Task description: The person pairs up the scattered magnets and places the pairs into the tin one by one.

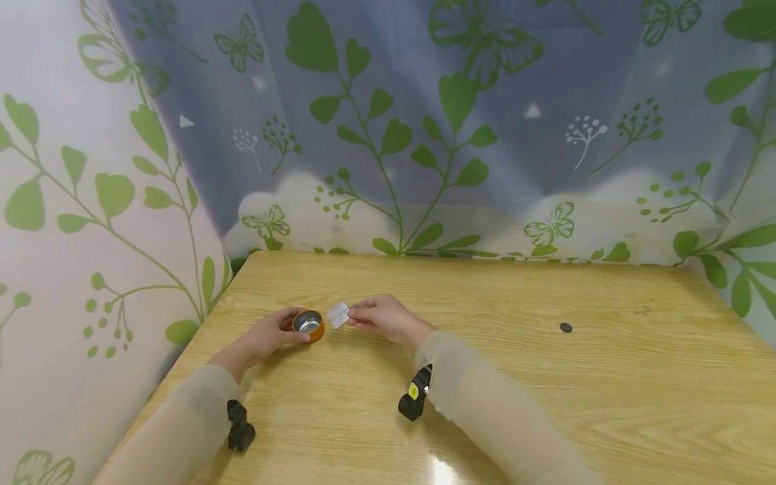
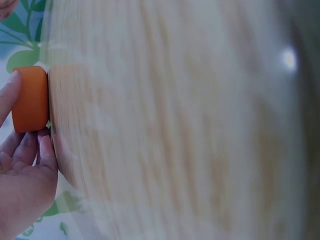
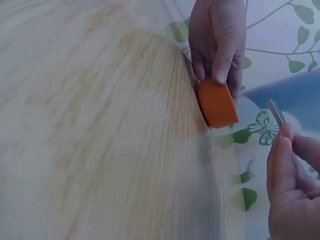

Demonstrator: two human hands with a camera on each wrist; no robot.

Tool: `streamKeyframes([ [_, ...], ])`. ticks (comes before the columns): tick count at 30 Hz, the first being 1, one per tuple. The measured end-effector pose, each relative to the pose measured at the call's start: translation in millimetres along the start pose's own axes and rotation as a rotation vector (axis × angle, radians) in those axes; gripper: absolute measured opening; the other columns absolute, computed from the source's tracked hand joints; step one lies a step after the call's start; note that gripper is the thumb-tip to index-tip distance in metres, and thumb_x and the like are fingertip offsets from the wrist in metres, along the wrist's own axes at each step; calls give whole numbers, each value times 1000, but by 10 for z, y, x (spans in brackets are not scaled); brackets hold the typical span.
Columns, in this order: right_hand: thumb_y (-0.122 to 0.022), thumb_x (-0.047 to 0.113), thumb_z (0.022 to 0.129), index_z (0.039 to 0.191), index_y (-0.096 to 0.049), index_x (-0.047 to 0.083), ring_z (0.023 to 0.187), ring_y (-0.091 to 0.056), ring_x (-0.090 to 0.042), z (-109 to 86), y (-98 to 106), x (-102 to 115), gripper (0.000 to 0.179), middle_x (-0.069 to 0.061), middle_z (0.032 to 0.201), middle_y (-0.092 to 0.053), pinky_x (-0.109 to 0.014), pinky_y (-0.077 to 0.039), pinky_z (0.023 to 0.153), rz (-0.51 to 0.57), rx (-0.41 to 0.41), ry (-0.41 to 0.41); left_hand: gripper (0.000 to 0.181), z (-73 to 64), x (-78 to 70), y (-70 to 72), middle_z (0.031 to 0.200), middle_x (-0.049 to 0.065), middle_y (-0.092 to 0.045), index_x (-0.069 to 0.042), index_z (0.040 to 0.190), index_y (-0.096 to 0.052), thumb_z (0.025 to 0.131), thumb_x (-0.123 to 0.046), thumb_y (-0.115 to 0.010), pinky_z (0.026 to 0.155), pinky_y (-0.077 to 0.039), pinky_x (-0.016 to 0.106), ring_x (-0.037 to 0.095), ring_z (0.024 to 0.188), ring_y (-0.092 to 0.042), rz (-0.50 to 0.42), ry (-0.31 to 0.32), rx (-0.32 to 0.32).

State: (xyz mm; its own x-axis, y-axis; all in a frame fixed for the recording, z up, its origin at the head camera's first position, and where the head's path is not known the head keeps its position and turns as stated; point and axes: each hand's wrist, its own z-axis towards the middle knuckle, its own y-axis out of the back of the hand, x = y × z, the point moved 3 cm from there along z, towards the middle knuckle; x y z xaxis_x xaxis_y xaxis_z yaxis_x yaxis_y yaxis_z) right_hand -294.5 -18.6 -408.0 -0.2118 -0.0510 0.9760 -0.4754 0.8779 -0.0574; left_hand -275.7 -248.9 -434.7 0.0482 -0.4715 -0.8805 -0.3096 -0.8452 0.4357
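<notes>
Sleeves, beige, two: left sleeve (image 1: 172, 428) entering from 7 o'clock, bearing a black wrist camera (image 1: 240, 431); right sleeve (image 1: 503, 411) entering from 5 o'clock, bearing a second camera (image 1: 415, 396) with a yellow patch.

Room: white panel (image 1: 79, 222) with green leaf print at 9 o'clock; blue-grey and white backdrop (image 1: 394, 40) at 12 o'clock, printed with leaves and butterflies.

Surface: wooden tabletop (image 1: 485, 289), pale yellow, grained, glossy; bright glare at 6 o'clock. Small black disc (image 1: 566, 327) lying flat at 2 o'clock, well apart from both hands.

Left hand (image 1: 269, 337): curled round an orange bowl (image 1: 309, 326) at the table's 10 o'clock, thumb on the bowl's near side. Bowl stands upright, base on the wood, opening facing up.

Flat piece (image 1: 338, 314), whitish, one: just to the bowl's 2 to 3 o'clock, apart from it, raised above the tabletop. Free end points to 9 o'clock, towards the bowl; a dark line crosses its face. Right wrist view gives it nearly edge-on, slanting to 11 o'clock; which side is longer, cannot tell.

Right hand (image 1: 388, 320): pinching the flat piece between fingertips, at its 3 o'clock.

Container: the orange bowl, round, low-walled; silvery metallic inside, shiny floor visible.
</notes>
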Motion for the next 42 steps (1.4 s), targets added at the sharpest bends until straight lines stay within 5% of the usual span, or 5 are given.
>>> streamKeyframes([
  [12,-56,1,92,110,-59,-16,75,-60,-10,157,-190,-20,25,-22,97,-66,-32,-49,85,-42,-11,30,70,19,-13,-3,133,23,-47,3,138,-37,83,-22,-72,101,-32,47,32,119,-45,12,15,-21],
  [24,-61,-1,87,102,-65,-13,78,-66,-19,360,-440,-37,19,-21,89,-68,-31,-52,77,-74,-127,88,75,21,-20,-3,137,28,-40,7,139,-31,83,-22,-72,102,-30,48,36,125,-40,45,25,-38],
  [34,-67,10,86,88,-73,4,67,-56,-6,366,-646,23,9,1,77,-66,-17,-45,58,-577,-199,194,77,-17,16,45,144,27,-30,5,142,-28,84,-25,-70,105,-25,51,40,133,-25,17,20,-15],
  [42,-68,12,86,78,-69,10,71,-54,-9,324,-772,155,9,4,76,-63,-18,-42,63,-1022,-147,280,70,9,1,-5,137,26,-41,4,139,-35,84,-19,-71,101,-33,46,36,126,-39,-15,-16,-1],
])
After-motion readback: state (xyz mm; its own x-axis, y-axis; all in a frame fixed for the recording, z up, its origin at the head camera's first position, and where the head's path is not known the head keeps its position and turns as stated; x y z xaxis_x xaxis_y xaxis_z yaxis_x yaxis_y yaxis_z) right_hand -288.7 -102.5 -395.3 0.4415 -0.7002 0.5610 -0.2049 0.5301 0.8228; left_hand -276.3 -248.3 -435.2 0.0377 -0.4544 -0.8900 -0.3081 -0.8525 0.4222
